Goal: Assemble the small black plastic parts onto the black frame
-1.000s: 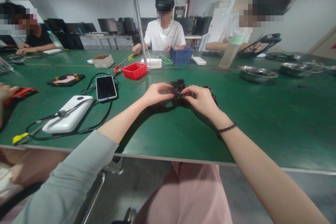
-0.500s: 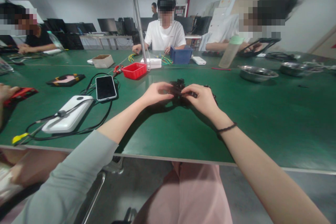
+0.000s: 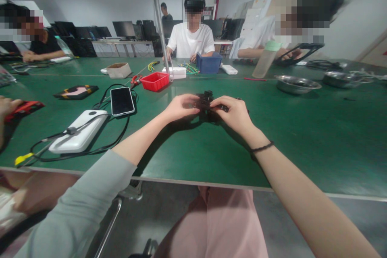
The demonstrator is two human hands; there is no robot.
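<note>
Between my hands, on the green table, is a small black jointed assembly whose exact kind I cannot make out. My left hand grips its left side, thumb and fingers closed around the edge. From the right, my right hand pinches the same assembly with thumb and forefinger. Bits of black show behind the right hand's knuckles, and the rest there is hidden. The fingertips of both hands are close together, and a dark shadow lies beneath them.
To the left lie a phone, a white power bank and black cables. Ahead stand a red tray, a metal pole and a blue bin. A steel bowl and a bottle are at right. Co-workers sit around.
My hands and the black assembly stay almost in place; the right hand shifts very slightly. The person opposite has drawn a hand in behind the pole, and a person in the background moved left.
</note>
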